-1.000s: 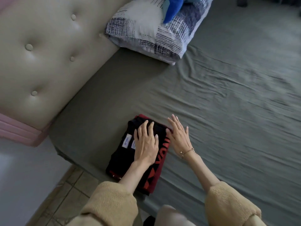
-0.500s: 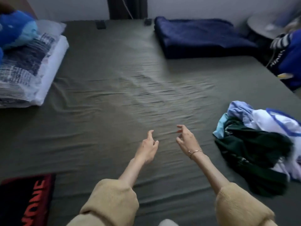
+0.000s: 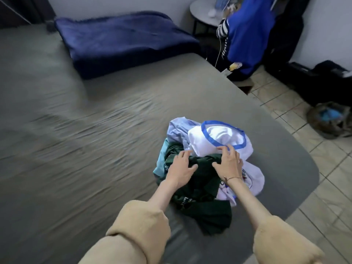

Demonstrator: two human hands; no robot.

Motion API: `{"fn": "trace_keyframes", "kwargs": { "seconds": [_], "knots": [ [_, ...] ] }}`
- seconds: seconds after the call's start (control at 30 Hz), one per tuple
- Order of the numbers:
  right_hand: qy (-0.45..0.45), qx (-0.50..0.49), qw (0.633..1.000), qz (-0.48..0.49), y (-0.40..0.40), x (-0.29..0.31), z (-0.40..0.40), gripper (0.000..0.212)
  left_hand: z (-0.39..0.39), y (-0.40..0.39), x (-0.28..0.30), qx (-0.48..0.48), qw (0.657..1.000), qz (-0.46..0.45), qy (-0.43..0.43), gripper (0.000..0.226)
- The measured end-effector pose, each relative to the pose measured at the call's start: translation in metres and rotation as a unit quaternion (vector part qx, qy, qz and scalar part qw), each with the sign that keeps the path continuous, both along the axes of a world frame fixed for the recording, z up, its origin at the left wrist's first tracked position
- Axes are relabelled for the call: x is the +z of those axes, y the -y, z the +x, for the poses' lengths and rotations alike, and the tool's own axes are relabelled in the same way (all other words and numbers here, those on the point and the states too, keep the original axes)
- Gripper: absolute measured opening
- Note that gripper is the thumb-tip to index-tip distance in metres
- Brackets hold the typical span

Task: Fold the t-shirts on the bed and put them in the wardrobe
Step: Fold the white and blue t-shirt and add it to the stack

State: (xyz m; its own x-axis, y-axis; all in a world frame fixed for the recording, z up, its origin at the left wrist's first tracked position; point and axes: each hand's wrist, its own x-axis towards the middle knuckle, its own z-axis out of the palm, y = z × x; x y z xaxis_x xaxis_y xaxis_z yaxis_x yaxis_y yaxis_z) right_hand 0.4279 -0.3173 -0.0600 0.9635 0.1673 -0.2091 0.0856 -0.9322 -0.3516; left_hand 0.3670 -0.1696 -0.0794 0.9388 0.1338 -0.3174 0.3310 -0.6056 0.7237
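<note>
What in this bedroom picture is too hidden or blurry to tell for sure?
Head view, the only one:
- How many shirts are in the pile: the dark green shirt and white shirt cover the rest.
- The white shirt's printed badge: the right hand partly hides it.
- The sheet: motion-blurred.
- The wardrobe: outside the frame.
- Items on the round table: cut off by the top edge.

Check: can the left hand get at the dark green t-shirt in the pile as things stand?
Probably yes. The left hand already lies on the dark green t-shirt, which sits on top at the pile's near side; nothing covers it there.
</note>
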Motion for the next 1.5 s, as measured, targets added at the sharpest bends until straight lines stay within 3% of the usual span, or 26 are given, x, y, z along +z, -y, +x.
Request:
{"fn": "trace_keyframes", "kwargs": {
  "seconds": [0.13, 0.3, 0.37, 0.5, 0.63, 0.83, 0.97, 1.07, 1.2, 1.3, 1.33, 1.4, 1.5],
  "knots": [
    [-0.056, -0.071, 0.985, 0.148, 0.018, -0.003, 0.024, 0.031, 0.034, 0.021, 0.001, 0.009, 1.0, -0.021, 0.01, 0.073],
    [-0.068, -0.05, 0.986, 0.141, 0.03, -0.004, 0.043, 0.038, 0.069, 0.035, 0.003, 0.117, 0.989, -0.074, -0.043, 0.087],
    [-0.031, -0.055, 0.989, 0.136, 0.033, -0.005, 0.048, 0.024, 0.074, 0.035, 0.004, 0.106, 0.99, -0.067, -0.07, 0.078],
    [-0.022, -0.063, 0.983, 0.169, 0.036, 0.006, 0.054, 0.016, 0.083, 0.029, 0.019, 0.146, 0.985, -0.084, -0.031, 0.01],
    [-0.013, -0.057, 0.972, 0.228, 0.029, 0.03, 0.053, 0.014, 0.089, 0.025, 0.051, 0.124, 0.985, -0.118, -0.026, 0.018],
    [0.075, -0.029, 0.95, 0.301, 0.013, 0.077, 0.056, 0.017, 0.076, 0.004, 0.106, 0.148, 0.953, -0.262, -0.031, 0.019],
    [0.089, 0.004, 0.941, 0.326, -0.001, 0.112, 0.051, 0.022, 0.063, -0.015, 0.157, 0.164, 0.948, -0.274, -0.007, 0.016],
    [0.044, 0.027, 0.929, 0.366, -0.024, 0.142, 0.038, 0.018, 0.051, -0.034, 0.195, 0.157, 0.949, -0.272, 0.039, 0.007],
    [-0.106, 0.056, 0.882, 0.457, -0.067, 0.179, 0.009, 0.03, 0.027, -0.064, 0.245, 0.171, 0.944, -0.268, 0.089, 0.01],
    [-0.157, 0.11, 0.869, 0.455, -0.099, 0.196, -0.014, 0.026, 0.009, -0.09, 0.266, 0.199, 0.933, -0.283, 0.104, 0.032],
    [-0.161, 0.138, 0.869, 0.446, -0.11, 0.201, -0.022, 0.028, 0.002, -0.101, 0.271, 0.217, 0.927, -0.285, 0.11, 0.031],
    [-0.147, 0.188, 0.886, 0.398, -0.134, 0.208, -0.04, 0.042, -0.016, -0.124, 0.279, 0.261, 0.911, -0.292, 0.128, 0.006],
    [-0.092, 0.224, 0.907, 0.345, -0.173, 0.215, -0.067, 0.057, -0.039, -0.152, 0.293, 0.302, 0.886, -0.307, 0.17, 0.017]
  ]
}}
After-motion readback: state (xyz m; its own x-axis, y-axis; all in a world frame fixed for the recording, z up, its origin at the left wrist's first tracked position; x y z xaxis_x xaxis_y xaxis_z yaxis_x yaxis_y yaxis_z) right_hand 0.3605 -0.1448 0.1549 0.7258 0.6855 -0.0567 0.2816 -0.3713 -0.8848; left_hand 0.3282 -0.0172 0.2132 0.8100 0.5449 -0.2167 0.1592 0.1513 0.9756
